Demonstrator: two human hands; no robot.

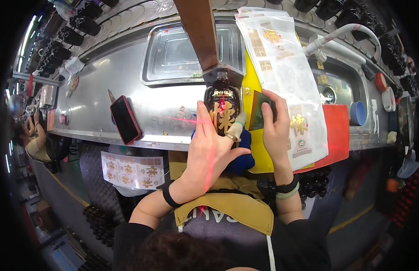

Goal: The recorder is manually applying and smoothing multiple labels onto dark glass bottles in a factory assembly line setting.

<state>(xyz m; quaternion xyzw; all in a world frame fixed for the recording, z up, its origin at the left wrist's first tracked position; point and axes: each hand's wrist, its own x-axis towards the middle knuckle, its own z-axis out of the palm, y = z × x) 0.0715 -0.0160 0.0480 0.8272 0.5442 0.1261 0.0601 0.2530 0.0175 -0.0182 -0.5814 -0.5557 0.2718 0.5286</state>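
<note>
Currently my left hand [207,151] splays, grip apart, on the bottle [224,96] near worktop [94,101] front edge; right hand [277,131] grip: can't tell. I'd press evenly.

2 hands [276,131] forward, left hand [202,156] splayed

Worker in black short sleeves [133,241] and dark grey garment front [214,232] marked with large white lettering [220,217]; broad mustard-tan panel [256,214] across chest, narrow white strap [270,253] down right side. Left hand [202,153] wears plain black wristband [167,194], pale finger cover [235,128] with ring-like band [231,136] at base; right hand [276,131], black wristband [288,185] beside pale green bracelet [288,193].
</note>
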